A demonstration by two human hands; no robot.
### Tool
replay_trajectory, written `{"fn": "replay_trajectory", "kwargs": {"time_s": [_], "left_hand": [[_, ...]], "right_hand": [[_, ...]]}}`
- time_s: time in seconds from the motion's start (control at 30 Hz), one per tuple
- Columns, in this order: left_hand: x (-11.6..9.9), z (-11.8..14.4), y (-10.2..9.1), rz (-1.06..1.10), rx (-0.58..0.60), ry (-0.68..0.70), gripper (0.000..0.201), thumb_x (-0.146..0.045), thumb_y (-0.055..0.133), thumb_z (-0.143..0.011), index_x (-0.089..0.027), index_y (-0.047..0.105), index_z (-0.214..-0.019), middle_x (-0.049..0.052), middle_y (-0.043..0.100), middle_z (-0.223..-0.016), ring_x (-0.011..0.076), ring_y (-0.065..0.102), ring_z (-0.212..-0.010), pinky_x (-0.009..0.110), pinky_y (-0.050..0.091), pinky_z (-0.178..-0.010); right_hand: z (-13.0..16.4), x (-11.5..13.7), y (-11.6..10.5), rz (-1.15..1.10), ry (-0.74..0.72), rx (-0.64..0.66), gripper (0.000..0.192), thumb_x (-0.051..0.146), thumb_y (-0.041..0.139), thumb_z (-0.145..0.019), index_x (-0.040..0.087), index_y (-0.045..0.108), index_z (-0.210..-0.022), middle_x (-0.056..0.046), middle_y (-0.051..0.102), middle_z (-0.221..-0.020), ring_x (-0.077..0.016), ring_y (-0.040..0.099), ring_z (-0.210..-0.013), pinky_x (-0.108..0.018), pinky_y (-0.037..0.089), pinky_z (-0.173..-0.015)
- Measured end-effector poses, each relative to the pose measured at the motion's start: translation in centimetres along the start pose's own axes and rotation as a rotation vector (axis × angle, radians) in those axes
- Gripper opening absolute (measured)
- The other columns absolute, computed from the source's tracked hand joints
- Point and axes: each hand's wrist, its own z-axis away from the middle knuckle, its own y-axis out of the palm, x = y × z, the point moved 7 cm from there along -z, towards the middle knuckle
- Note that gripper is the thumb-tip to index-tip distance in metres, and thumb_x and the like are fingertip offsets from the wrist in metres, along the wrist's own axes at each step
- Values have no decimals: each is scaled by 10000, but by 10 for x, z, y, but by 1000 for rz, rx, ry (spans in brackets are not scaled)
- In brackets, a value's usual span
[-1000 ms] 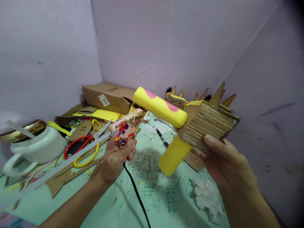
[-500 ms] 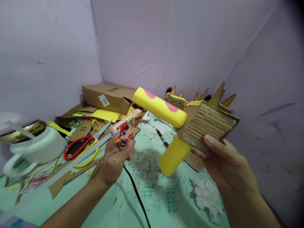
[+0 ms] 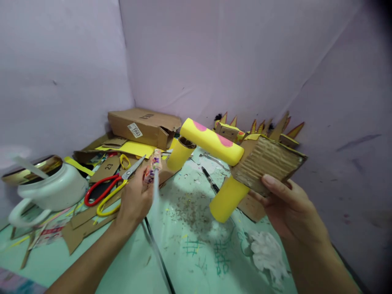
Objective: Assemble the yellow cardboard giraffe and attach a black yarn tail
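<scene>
My left hand (image 3: 134,202) is closed round a glue gun (image 3: 152,169) wrapped in colourful patterned covering, with a long glue stick (image 3: 156,185) sticking out of its rear toward me. My right hand (image 3: 295,210) grips a cardboard piece (image 3: 266,161) with a corrugated face, thumb on its front. Joined to that piece are a yellow tube with pink spots (image 3: 212,141) pointing left and a plain yellow tube (image 3: 229,199) pointing down. The two hands are apart. Past the glue gun stands a separate yellow tube (image 3: 180,153) with its hollow end up.
Red and yellow scissors (image 3: 105,192) lie on cardboard scraps (image 3: 81,230) at left, near a white mug-like pot (image 3: 52,190). A cardboard box (image 3: 143,124) sits behind. A pen (image 3: 210,179) and crumpled white tissue (image 3: 268,255) rest on the green table (image 3: 134,261). Spiky cardboard crafts (image 3: 228,128) line the wall.
My left hand has turned the glue gun, swinging its glue stick from the left toward me and uncovering the standing yellow tube. The cardboard piece in my right hand has shifted only slightly.
</scene>
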Motion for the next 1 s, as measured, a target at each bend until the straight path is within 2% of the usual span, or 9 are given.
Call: {"fn": "replay_trajectory", "kwargs": {"time_s": [0.1, 0.2, 0.27, 0.33, 0.43, 0.63, 0.73, 0.87, 1.0], "left_hand": [[11, -3, 11, -404, 107, -38, 461, -341, 387, -835, -179, 424, -1265, 142, 591, -1157, 327, 567, -992, 412, 438, -749], [12, 2, 17, -648, 184, -18, 438, -302, 391, -822, -114, 468, -1209, 193, 573, -1130, 349, 532, -1028, 435, 435, -766], [3, 4, 15, -714, 156, 61, 439, -346, 440, -795, -95, 522, -1146, 210, 581, -1052, 381, 520, -1006, 465, 431, -760], [-15, 2, 5, -614, 37, 187, 481, -384, 507, -762, -101, 525, -1151, 211, 569, -1065, 395, 493, -1040, 494, 409, -813], [-43, -9, -7, -225, -74, 344, 668, -387, 617, -701, -134, 402, -1280, 180, 498, -1238, 355, 434, -1156, 469, 349, -947], [-65, -38, 34, 359, 301, 339, 901, -305, 740, -575, -173, 290, -1345, 139, 430, -1347, 288, 424, -1202, 427, 334, -988], [-70, -42, 47, 506, 339, 335, 887, -237, 757, -547, -156, 326, -1318, 125, 486, -1289, 264, 449, -1168, 389, 354, -962], [-70, -43, 53, 550, 347, 310, 652, -189, 745, -543, -144, 495, -1143, 62, 600, -1053, 224, 544, -942, 336, 420, -806], [-64, -43, 55, 598, 360, 218, 466, -177, 730, -542, -141, 560, -974, 16, 588, -867, 183, 524, -788, 294, 406, -683]], "right_hand": [[1, 0, -1, -9, 21, -43, 273, 267, 737, -559, 282, 694, -829, -17, 715, -934, -284, 628, -964, -415, 538, -810], [2, 0, -2, -15, 35, -60, 302, 257, 741, -561, 257, 687, -857, -20, 715, -940, -273, 627, -962, -407, 523, -833], [3, 2, -2, -21, 29, -49, 319, 245, 733, -591, 235, 676, -904, -28, 710, -968, -264, 621, -979, -402, 504, -861], [3, 3, -1, -31, 24, -44, 344, 235, 739, -591, 213, 671, -927, -41, 707, -976, -265, 619, -984, -396, 497, -867], [5, 6, -3, -24, 16, -70, 374, 238, 748, -555, 196, 675, -920, -61, 711, -952, -282, 631, -949, -399, 513, -829], [4, 11, -12, 33, -15, -90, 420, 245, 743, -555, 210, 665, -966, -60, 699, -983, -265, 635, -935, -374, 508, -831], [2, 11, -14, 70, -16, -68, 436, 238, 742, -570, 210, 650, -995, -53, 694, -999, -246, 634, -930, -345, 521, -811], [1, 11, -13, 96, -47, -48, 437, 246, 726, -592, 208, 642, -1019, -67, 686, -1026, -248, 645, -900, -343, 541, -768], [1, 12, -13, 126, -69, -53, 423, 248, 710, -597, 221, 646, -1015, -74, 678, -1059, -281, 641, -926, -375, 548, -751]]}}
